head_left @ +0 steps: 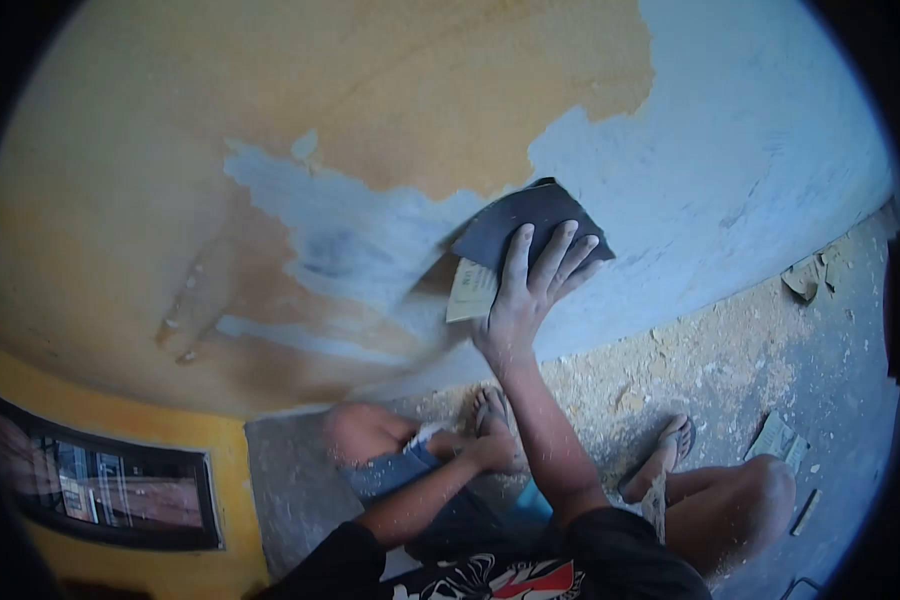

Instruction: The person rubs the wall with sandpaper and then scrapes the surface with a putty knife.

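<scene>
My right hand (530,295) is pressed against a folded sheet of sandpaper (505,222), its fingers spread over the dark grit side. The sheet lies against the wall (420,230), with a pale printed back showing by my thumb. It overlaps the edge where peeling yellow-orange paint meets a bared pale blue layer. Low down, my left hand (498,452) is near my left foot and lower leg, its fingers not clearly visible.
Paint flakes and dust (630,385) cover the floor along the wall's base. Larger peeled pieces (805,278) lie at the right. A printed sheet (778,442) and a dark thin object (806,511) lie beside my right knee. A dark-framed window (120,490) is at lower left.
</scene>
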A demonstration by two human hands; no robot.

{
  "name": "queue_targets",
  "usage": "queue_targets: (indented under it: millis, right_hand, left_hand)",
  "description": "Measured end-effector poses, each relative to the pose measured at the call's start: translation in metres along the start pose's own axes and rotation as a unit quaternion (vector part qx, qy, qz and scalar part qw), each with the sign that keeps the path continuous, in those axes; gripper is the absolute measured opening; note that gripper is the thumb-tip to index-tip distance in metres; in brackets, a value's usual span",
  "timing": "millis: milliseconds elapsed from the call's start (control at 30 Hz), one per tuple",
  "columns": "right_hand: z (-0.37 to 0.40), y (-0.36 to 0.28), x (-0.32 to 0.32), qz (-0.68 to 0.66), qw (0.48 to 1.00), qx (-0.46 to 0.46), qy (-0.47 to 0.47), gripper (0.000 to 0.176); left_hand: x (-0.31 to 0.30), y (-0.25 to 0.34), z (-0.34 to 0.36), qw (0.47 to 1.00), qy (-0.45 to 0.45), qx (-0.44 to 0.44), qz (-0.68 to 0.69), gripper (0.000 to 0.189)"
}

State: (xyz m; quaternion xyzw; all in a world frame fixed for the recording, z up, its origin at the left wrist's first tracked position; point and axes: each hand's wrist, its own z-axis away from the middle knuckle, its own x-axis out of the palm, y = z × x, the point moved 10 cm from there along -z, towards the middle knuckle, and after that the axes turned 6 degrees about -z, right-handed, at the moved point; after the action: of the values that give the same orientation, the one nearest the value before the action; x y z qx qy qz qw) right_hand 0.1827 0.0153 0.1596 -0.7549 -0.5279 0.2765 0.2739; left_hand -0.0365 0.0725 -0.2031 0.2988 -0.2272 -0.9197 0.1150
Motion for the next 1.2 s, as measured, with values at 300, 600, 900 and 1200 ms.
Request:
queue_targets:
  millis: [300, 600, 900, 1200]
  right_hand:
    - [0.015, 0.025, 0.017, 0.019, 0.999, 0.046, 0.000, 0.043]
    - [0.095, 0.059, 0.042, 0.082, 0.995, -0.043, -0.048, 0.054]
    - [0.136, 0.088, 0.042, 0.090, 0.995, -0.024, 0.047, 0.070]
    - [0.130, 0.140, 0.013, -0.079, 0.922, 0.342, 0.160, 0.073]
  left_hand:
    - [0.014, -0.004, -0.006, 0.987, -0.091, 0.011, -0.132, 0.054]
    - [0.030, -0.006, -0.005, 0.994, -0.076, 0.075, -0.018, 0.039]
    - [0.016, -0.007, 0.013, 0.995, -0.087, -0.040, -0.007, 0.052]
    - [-0.016, 0.020, 0.019, 0.998, -0.036, -0.034, 0.023, 0.052]
